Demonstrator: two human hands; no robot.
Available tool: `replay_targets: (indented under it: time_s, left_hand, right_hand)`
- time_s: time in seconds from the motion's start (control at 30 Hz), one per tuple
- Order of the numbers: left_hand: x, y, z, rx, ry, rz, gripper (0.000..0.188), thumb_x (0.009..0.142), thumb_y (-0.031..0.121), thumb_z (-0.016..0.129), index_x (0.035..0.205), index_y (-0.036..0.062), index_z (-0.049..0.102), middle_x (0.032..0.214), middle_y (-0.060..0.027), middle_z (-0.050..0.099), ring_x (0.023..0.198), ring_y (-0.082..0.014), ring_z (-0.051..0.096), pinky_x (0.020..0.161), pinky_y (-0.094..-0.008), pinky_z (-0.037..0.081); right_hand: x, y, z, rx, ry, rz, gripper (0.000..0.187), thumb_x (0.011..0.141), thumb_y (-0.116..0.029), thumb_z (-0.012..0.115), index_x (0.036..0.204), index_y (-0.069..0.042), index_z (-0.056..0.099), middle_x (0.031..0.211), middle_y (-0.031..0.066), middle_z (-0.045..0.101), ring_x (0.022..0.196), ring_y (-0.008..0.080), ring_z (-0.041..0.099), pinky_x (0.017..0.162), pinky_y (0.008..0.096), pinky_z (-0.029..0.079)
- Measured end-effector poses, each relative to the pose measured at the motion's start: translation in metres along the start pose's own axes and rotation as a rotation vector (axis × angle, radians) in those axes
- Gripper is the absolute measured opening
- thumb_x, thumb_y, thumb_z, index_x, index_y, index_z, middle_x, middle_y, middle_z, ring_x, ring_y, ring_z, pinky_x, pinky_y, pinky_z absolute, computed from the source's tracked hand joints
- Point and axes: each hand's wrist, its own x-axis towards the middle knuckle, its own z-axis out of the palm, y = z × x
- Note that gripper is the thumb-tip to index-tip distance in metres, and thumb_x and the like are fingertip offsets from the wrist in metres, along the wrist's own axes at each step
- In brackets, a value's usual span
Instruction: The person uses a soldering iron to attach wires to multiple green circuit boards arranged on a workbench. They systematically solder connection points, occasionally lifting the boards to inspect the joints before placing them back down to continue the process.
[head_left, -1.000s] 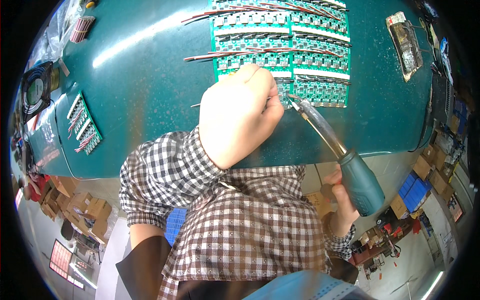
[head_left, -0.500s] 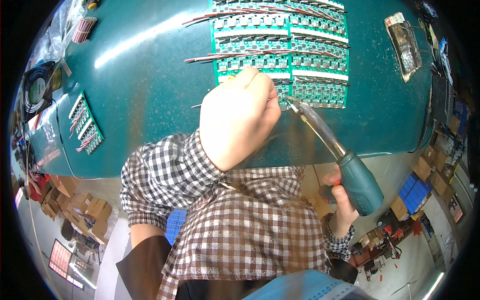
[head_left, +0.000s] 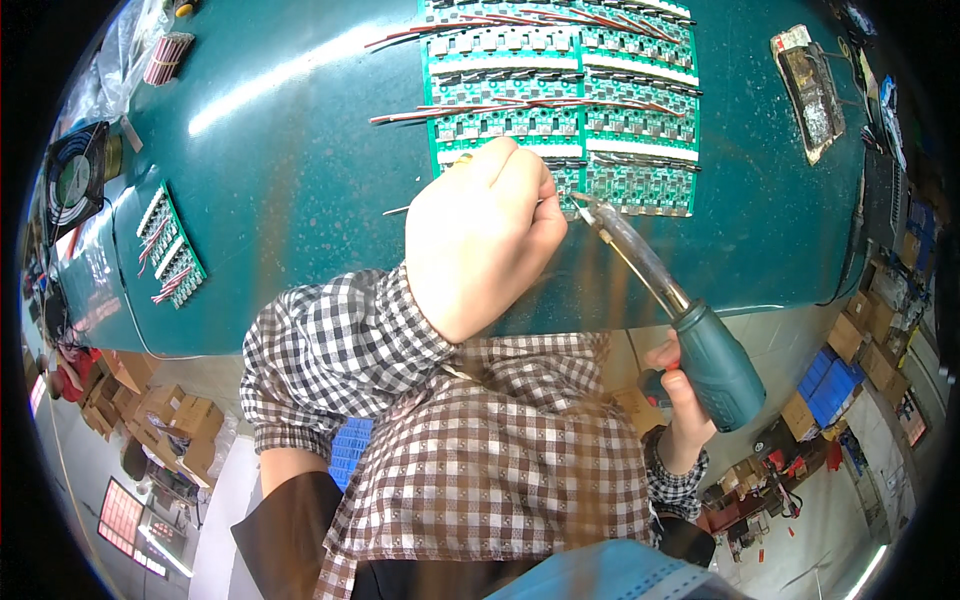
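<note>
My left hand [head_left: 485, 240] is closed over the lower left of a panel of green circuit boards [head_left: 640, 185], its fingertips pinched together. A thin wire [head_left: 396, 211] sticks out on the left side of this hand; the fingers hide the rest of it. In my right hand [head_left: 688, 415] is a soldering iron [head_left: 722, 370] with a thick dark-green handle and a metal shaft. Its tip points up and left to the boards' lower edge, close beside my left fingertips. Whether the tip touches a board I cannot tell. Red and black wires [head_left: 540, 103] lie across the upper board rows.
A smaller strip of boards with wires [head_left: 172, 248] lies on the left of the green tabletop [head_left: 300, 200]. Behind it are a black fan [head_left: 75, 178] and a bundle of wires [head_left: 168, 58]. A stained, worn block [head_left: 808, 95] lies at the right.
My left hand has shifted slightly to the right. The soldering iron remains almost where it was, its tip still at the boards' lower edge.
</note>
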Motion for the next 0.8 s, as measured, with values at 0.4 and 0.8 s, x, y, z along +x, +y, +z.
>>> replay_targets:
  time_s: [0.4, 0.8]
  left_hand:
    - [0.001, 0.000, 0.001, 0.000, 0.003, -0.012, 0.017, 0.067, 0.001, 0.067, 0.074, 0.0066, 0.053, 0.068, -0.0043, 0.052, 0.055, -0.0173, 0.052, 0.053, -0.0280, 0.044]
    - [0.001, 0.000, 0.001, 0.001, 0.002, -0.007, 0.017, 0.067, 0.000, 0.067, 0.073, 0.0068, 0.053, 0.069, -0.0047, 0.052, 0.055, -0.0180, 0.053, 0.052, -0.0287, 0.045]
  right_hand:
    - [0.000, 0.004, -0.002, -0.049, -0.026, -0.038, 0.054, 0.069, -0.016, 0.081, 0.109, 0.008, 0.053, 0.080, 0.0124, 0.066, 0.074, 0.0182, 0.065, 0.071, 0.0296, 0.054]
    - [-0.001, 0.004, 0.000, -0.048, -0.008, -0.030, 0.053, 0.068, -0.015, 0.082, 0.108, 0.008, 0.053, 0.082, 0.0129, 0.066, 0.075, 0.0190, 0.066, 0.071, 0.0298, 0.054]
